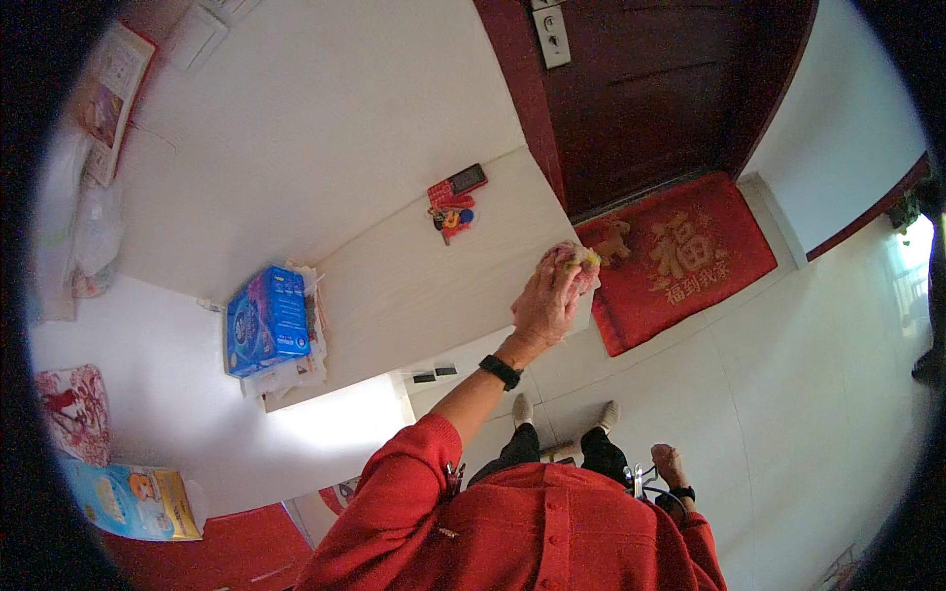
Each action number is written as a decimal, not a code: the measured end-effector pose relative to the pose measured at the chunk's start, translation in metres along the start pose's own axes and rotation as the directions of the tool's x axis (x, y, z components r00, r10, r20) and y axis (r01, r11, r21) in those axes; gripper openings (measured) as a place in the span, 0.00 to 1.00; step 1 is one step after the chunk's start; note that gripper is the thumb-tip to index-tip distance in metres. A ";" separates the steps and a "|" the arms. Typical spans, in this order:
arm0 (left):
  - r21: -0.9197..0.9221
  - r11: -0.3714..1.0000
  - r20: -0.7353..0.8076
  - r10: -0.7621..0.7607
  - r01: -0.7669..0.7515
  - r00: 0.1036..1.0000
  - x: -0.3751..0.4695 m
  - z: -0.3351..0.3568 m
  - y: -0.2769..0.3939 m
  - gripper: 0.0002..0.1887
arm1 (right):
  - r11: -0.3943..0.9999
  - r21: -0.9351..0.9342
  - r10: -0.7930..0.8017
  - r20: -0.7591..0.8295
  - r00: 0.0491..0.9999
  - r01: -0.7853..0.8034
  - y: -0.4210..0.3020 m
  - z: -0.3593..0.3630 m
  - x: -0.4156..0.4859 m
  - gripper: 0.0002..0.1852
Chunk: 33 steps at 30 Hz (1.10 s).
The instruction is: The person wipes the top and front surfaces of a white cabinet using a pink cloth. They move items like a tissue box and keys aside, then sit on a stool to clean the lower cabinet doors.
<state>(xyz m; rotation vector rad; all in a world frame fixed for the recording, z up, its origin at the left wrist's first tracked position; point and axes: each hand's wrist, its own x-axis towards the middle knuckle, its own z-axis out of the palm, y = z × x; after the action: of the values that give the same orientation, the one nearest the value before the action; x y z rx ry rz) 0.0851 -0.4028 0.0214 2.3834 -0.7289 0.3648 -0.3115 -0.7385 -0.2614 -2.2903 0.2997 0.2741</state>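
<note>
My left hand (545, 304) presses a crumpled, multicoloured cloth (575, 262) onto the right end of a pale wooden cabinet top (392, 295). Farther back on that top lie a red keypad phone (457, 185) and a bunch of keys with colourful charms (452, 218). Low at my right side hangs my right hand (668, 464), its fingers curled in and nothing visible in them. Black bands circle both wrists.
A blue printed package (267, 321) rests on papers at the cabinet's left end. A red doormat (684, 258) lies before a dark door (650, 96). At the lower left are a light blue and yellow bag (129, 501) and a red surface (222, 550).
</note>
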 end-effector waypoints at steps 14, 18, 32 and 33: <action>0.284 0.863 -0.113 -0.404 0.419 0.908 -0.160 -0.122 -0.078 0.25 | 0.965 -0.252 -0.032 0.165 0.986 0.074 -0.001 -0.022 0.030 0.04; 0.340 0.757 -0.202 -0.520 0.558 0.830 -0.196 -0.148 -0.096 0.26 | 0.900 -0.400 -0.077 0.252 0.965 0.176 0.004 -0.024 0.040 0.06; 0.284 0.691 -0.267 -0.609 0.665 0.747 -0.176 -0.116 -0.091 0.25 | 0.954 -0.276 -0.096 0.082 0.992 0.115 0.035 -0.019 0.011 0.03; 0.273 0.704 -0.249 -0.607 0.656 0.755 -0.168 -0.107 -0.086 0.26 | 0.958 -0.267 -0.096 0.057 0.994 0.108 0.033 -0.019 0.009 0.03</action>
<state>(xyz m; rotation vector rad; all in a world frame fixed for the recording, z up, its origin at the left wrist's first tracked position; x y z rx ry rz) -0.0099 -0.2095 -0.0070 2.7167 0.2835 0.3734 -0.3113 -0.7758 -0.2742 -2.5554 0.1263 0.3290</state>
